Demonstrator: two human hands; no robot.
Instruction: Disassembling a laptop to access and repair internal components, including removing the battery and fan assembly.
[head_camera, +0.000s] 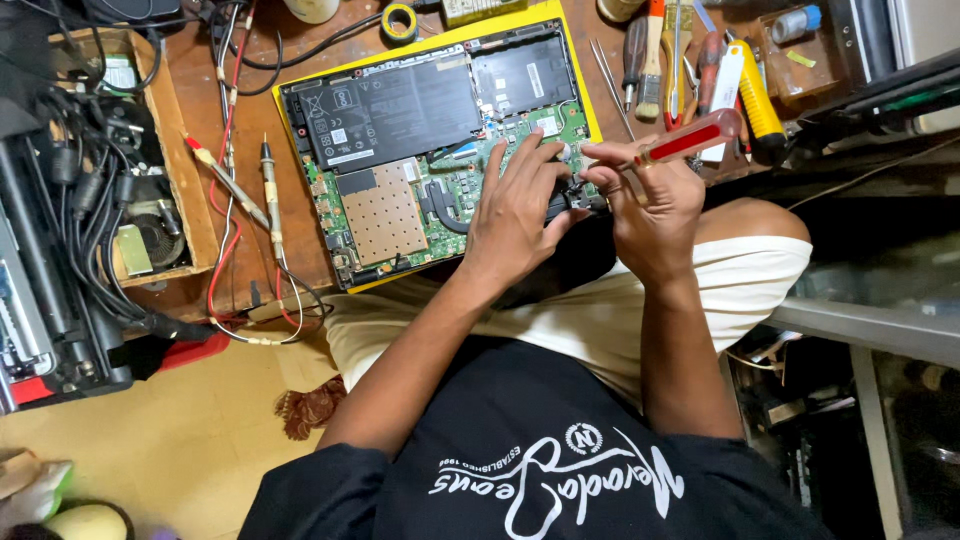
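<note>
Tools (690, 60) crowd the right of the laptop (400, 150); probe leads (240, 190) the left.

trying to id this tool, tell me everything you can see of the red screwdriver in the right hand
The screwdriver has a translucent red plastic handle with a paler core. The right hand pinches it between thumb and fingers, handle pointing up and right, tip angled down-left toward the laptop board's right edge. The shaft is mostly hidden by the fingers, so the tip type cannot be told. The left hand rests on the board beside it.
</note>
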